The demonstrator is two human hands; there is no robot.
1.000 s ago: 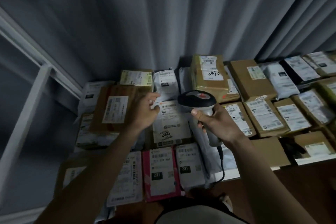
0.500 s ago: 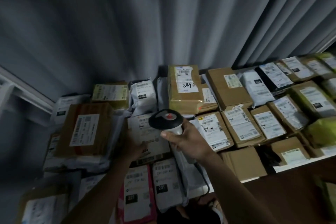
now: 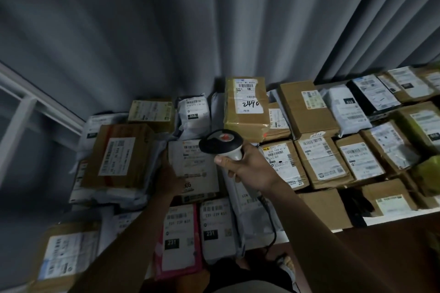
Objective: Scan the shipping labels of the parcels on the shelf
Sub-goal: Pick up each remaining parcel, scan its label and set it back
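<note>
Parcels crowd the shelf [image 3: 390,217], labels up. A flat carton [image 3: 194,169] lies just left of the right hand [image 3: 247,169], which is wrapped round the scanner [image 3: 222,145]. The left hand [image 3: 167,179] is laid on the carton's near edge; its grip cannot be told. The scanner head is best tilted squarely at the barcode, the carton steadied. White label, partly blurred.

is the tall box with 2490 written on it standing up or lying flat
Standing up. The tall box rises above the flat parcels around it, its label facing the camera. The right hand holds the scanner in front of it.
</note>
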